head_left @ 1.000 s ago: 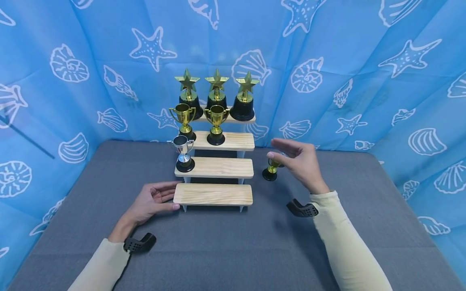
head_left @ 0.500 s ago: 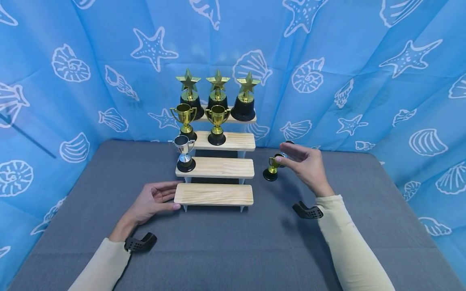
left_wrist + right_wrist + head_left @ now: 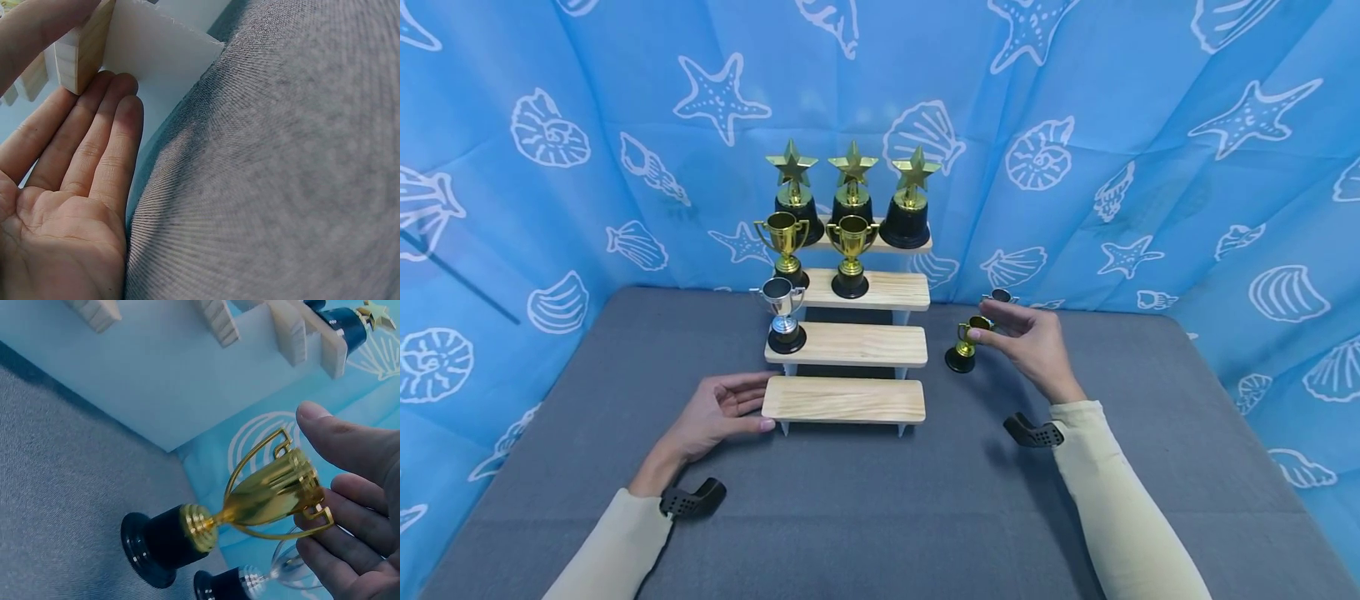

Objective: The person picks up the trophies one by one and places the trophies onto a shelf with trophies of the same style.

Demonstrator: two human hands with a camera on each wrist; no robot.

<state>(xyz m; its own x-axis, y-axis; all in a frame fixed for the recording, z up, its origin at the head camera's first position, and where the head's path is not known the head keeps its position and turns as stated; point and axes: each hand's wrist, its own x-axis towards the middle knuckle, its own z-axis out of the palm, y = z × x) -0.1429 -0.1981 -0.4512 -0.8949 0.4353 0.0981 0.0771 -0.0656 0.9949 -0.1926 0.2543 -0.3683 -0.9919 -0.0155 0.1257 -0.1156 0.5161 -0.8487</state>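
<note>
- Cup trophy, at the person's right hand: gold above, black below.
- Second trophy, beyond that hand: silver above, black below.
- Stand shelves, at the left hand: pale, wood-grained.
- Sleeves, behind both hands: cream.
- Table, under both hands: grey.
- Curtain, beyond both hands: blue, white shell and starfish outlines.

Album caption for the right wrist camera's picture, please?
Right hand beside a gold trophy, with a silver trophy partly hidden behind.
</note>
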